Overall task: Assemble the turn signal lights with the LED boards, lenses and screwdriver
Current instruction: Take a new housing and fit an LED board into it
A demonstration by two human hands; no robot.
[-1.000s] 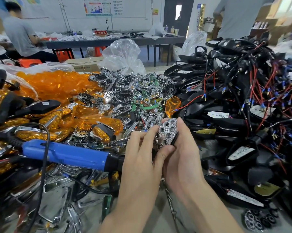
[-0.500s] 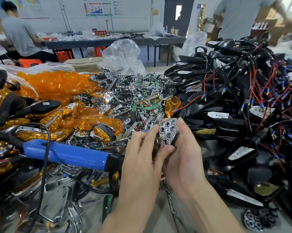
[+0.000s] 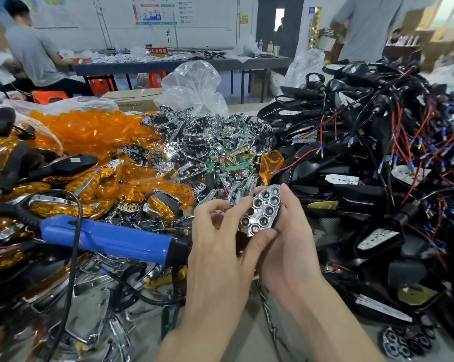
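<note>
Both hands are raised over the cluttered surface (image 3: 246,343), at centre of view. Between them they hold one chrome reflector (image 3: 262,213), tilted, its hexagonal cells facing the camera.

The right hand (image 3: 291,241) cradles the reflector from behind and from the right; its fingers (image 3: 290,202) curl round the far edge. The left hand (image 3: 220,239) meets it from the left: the thumb presses on the lower end and the index finger lies against the left edge, while the remaining fingers are loosely bent and apart.

A blue electric screwdriver (image 3: 111,237) lies on the surface just left of the left hand, tip end toward it, unheld. Behind it is a heap of orange lenses (image 3: 90,129). A heap of chrome reflectors (image 3: 202,142) occupies the middle. To the right, black housings (image 3: 377,158) with red and black wires are piled high. A single orange lens (image 3: 271,164) stands just beyond the held reflector.
</note>
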